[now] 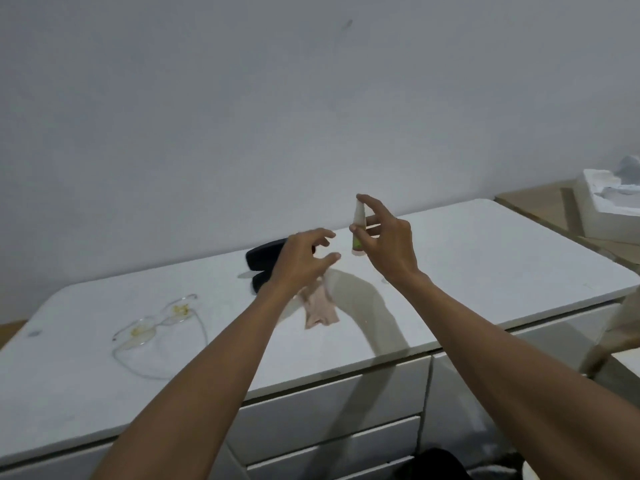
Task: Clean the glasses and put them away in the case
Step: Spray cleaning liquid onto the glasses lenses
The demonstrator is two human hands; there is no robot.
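Head view: right hand (384, 244) fingers hold the spray bottle (358, 230) upright; left hand (301, 258) fingers spread wide, empty, near it, likely for uncapping.

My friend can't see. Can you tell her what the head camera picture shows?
The right hand holds a small white spray bottle upright above a white dresser top, while the open left hand reaches toward it. On the dresser lie thin clear-framed glasses with yellowish smudges, a crumpled pink cloth and an open black glasses case.
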